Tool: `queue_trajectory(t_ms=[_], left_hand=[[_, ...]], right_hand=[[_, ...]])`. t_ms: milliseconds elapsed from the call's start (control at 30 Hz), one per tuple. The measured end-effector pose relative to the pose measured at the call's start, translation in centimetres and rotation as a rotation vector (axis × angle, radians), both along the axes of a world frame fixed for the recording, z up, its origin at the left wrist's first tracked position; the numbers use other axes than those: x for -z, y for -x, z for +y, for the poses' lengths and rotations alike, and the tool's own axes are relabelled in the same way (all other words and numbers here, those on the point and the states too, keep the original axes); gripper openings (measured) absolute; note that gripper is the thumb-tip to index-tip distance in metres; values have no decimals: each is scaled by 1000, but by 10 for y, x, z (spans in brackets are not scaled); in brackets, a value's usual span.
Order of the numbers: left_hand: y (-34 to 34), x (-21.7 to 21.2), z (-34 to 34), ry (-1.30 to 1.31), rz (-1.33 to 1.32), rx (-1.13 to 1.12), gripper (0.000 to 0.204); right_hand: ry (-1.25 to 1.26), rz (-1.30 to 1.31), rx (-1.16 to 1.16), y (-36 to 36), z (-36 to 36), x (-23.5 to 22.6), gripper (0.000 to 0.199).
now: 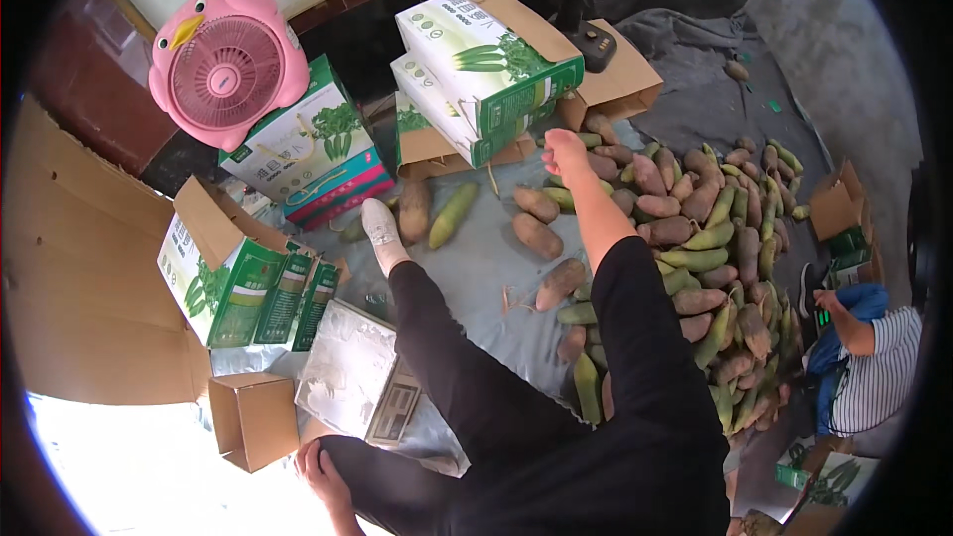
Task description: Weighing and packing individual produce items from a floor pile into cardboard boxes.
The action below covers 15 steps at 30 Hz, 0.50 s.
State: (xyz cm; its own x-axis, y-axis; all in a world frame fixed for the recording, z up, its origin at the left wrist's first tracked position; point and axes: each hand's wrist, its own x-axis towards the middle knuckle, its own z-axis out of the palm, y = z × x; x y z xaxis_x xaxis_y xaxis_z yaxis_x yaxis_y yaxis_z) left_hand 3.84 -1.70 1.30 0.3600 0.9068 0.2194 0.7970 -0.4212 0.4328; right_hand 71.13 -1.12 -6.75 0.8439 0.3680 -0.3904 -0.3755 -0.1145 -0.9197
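My right arm reaches forward past the edge of a large heap of radishes (pixel 695 268), green at one part and reddish-brown with soil at the other. At the end of it my right hand (pixel 566 156) is closed, close to the stacked cartons; anything inside the fingers is too hidden to make out. Down at the lower left, my left hand (pixel 323 476) rests on my knee with its fingers laid out and nothing in them. Between my legs and the cartons stands a flat white-topped scale (pixel 345 367). A green radish (pixel 455 215) and a brown one (pixel 414 210) lie beside my shoe.
Green-and-white cartons (pixel 486 60) are stacked ahead, with more open cartons (pixel 233 268) at the left. A pink fan (pixel 226 74) sits on a carton. A small brown box (pixel 253 420) is near the scale. At the right, another person (pixel 874 367) in stripes sits beyond the heap.
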Motion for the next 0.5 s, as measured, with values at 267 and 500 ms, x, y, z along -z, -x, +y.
queue_trajectory(t_ms=[267, 500], left_hand=[[-8, -17, -6, 57, 27, -140, 18], [-16, -25, -5, 80, 75, -186, 16]], right_hand=[[-110, 70, 72, -54, 32, -23, 43], [-183, 175, 38, -78, 43, -33, 65]])
